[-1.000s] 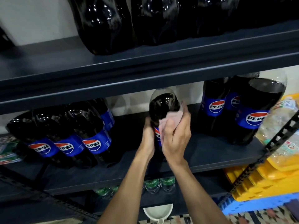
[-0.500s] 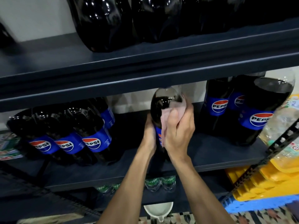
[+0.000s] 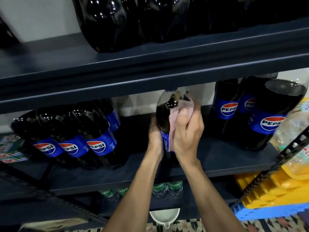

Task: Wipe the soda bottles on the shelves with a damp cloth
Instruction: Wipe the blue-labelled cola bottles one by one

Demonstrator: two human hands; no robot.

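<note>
The cloth has slid up since 1 sec ago. It was down by the blue label, and now it is on the round top part of the bottle, near the cap, approx. mid frame. So the low part looks done & this bottle is prob. close to clean, but the back side may still need a rub. The right hand has its fingers bent round the cloth and pushes it on the bottle. The left hand is wrapped round the bottle's left side, at the label, to hold it steady. The bottle is at the mid shelf, with its base hidden by the arms and its cap just under the top shelf. Count: 1 bottle in the hands, 1 cloth. At the left of the frame are 4 left bottles, 3 in front w/ labels showing and 1 behind. At the right are 3 right bottles. At the top are at least 3 top bottles, but their tops are cut off, so the real no. is unclear. Low mid frame are approx. 4 green bottles. At the far right is 1 clear bottle, blurry. At the bottom mid is 1 bowl. I can't tell which bottles are wiped already.
</note>
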